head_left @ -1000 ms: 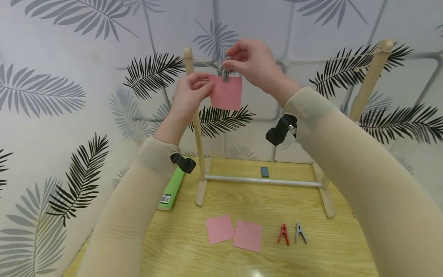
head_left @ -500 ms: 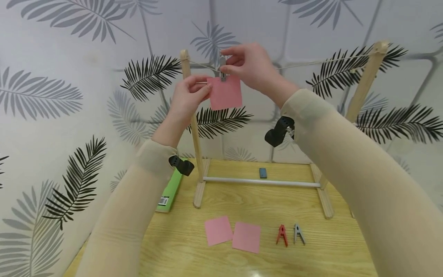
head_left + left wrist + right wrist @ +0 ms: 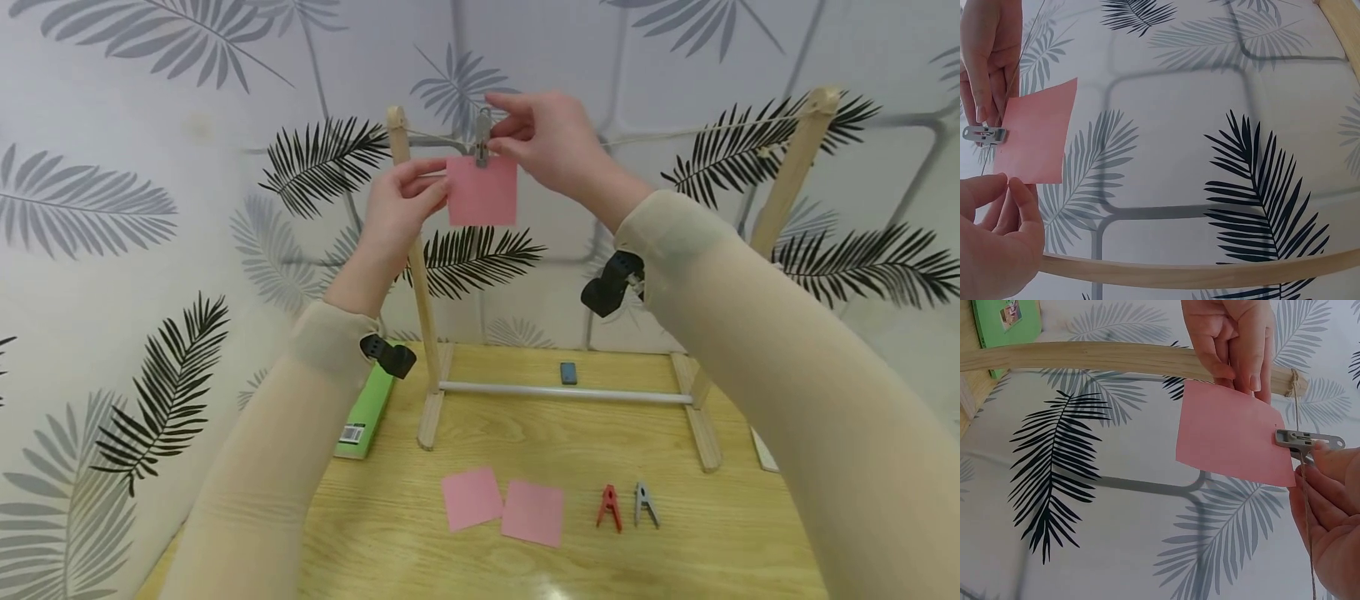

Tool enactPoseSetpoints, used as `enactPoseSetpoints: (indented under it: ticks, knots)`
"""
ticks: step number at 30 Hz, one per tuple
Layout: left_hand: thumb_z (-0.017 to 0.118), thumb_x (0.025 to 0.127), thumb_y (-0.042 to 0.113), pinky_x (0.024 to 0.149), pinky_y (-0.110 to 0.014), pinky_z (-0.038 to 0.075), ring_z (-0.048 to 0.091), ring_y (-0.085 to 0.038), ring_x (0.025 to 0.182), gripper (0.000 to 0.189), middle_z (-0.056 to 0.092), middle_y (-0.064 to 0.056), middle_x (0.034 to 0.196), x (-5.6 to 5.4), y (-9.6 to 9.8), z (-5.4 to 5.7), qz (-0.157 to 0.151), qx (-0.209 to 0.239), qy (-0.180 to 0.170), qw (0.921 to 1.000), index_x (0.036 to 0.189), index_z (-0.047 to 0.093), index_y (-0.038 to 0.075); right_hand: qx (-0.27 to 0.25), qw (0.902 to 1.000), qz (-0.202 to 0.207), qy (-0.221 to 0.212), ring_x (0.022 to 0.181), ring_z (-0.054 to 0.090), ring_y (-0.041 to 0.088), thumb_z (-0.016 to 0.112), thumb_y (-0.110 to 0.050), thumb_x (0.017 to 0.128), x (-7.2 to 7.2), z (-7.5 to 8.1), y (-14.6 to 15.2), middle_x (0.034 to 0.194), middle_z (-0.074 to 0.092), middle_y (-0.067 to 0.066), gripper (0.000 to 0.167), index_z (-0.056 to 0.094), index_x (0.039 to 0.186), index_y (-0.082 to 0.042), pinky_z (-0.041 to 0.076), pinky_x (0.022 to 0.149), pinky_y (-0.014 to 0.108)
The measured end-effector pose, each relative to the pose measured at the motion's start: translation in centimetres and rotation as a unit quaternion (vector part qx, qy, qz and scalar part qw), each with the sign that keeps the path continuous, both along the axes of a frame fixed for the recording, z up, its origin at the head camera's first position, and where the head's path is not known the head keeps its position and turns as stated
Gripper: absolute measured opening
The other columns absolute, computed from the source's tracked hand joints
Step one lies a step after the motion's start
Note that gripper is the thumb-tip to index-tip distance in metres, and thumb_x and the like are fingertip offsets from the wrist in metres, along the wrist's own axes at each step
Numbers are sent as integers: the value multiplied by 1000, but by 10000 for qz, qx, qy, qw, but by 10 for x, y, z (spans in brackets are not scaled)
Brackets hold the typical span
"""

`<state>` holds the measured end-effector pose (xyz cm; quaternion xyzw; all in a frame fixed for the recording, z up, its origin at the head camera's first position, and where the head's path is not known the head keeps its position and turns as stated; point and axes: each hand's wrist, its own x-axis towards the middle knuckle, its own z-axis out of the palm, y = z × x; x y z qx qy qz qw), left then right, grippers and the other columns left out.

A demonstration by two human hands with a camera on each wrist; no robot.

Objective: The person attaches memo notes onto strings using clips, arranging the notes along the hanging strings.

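My left hand (image 3: 401,204) pinches the left edge of a square pink paper note (image 3: 482,196) between thumb and fingers. A grey clothespin (image 3: 482,140) stands upright at the middle of the note's top edge, its lower end over the paper. Thin string (image 3: 1298,412) runs past the clothespin there. Just right of the pin is my right hand (image 3: 551,142), thumb and index finger spread apart. In the right wrist view its thumb tip lies at the pin's edge, touching or nearly so. Two more pink notes (image 3: 471,498) lie on the table, near a red clothespin (image 3: 610,507) and another grey clothespin (image 3: 645,504).
Two wooden posts (image 3: 793,171) carry the string, joined low down by a white rod (image 3: 562,392). Behind the rod lies a small dark blue block (image 3: 568,373). A green box or book (image 3: 366,414) sits at the left, and a patterned wall backs the table (image 3: 420,550).
The right thumb and index finger have moved apart and slightly right of the clothespin, which shows more fully. The note has risen a little and hangs straighter. My left hand still pinches it.
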<state>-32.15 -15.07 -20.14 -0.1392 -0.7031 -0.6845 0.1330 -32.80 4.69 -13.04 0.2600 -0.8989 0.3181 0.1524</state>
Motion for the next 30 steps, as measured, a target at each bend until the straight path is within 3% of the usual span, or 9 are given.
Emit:
enactPoseSetpoints:
  ticks: [15,23,30]
  knots:
    - [57,99,4,104,-27,49,60,-23,124,36,61,-21,135,7,-8,-1,-104,55,-89,9999,135,57,-1,-501,9982,-136,306,117,65,16,60,-17,99,6,3,15,129,67,8,52,46,149,-18,50,101,28]
    - [60,98,7,104,-27,49,60,-22,124,36,63,-17,134,13,-12,-1,-145,-33,-172,9997,134,59,3,-893,9954,-178,284,117,65,14,61,-20,99,16,4,32,129,68,7,49,50,147,-22,50,101,27]
    - [60,98,7,105,-31,49,62,-24,121,36,62,-19,133,21,-14,-4,-158,-146,-233,9995,134,58,2,-1049,9939,43,331,113,67,13,64,-18,97,25,0,47,126,69,10,49,53,144,-21,51,101,26]
